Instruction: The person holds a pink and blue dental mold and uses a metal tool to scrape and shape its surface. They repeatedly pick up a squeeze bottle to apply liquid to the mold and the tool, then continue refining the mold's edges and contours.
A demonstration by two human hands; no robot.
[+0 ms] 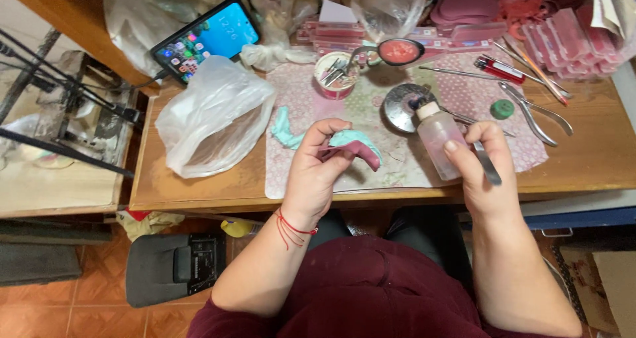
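Now left hand (317, 172) gripping a teal and pink mould (358, 146) over the near mat (397, 172), right hand (480, 172) clutching a small bottle (437, 139) and metal tool (489, 166), pliers (533, 112) far right.

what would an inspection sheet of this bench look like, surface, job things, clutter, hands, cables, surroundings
surface: wooden table with a patterned mat under the work.
job's things: pink and teal moulded piece in the left hand; small clear bottle and a metal tool in the right hand.
clutter: plastic bag, cup of tools, metal dish, pliers, green cap, pink wax sheets.
grippers: both hands' fingers closed around their things.
cables: one dark cable running from the phone.
surroundings: tiled floor, metal press to the left.
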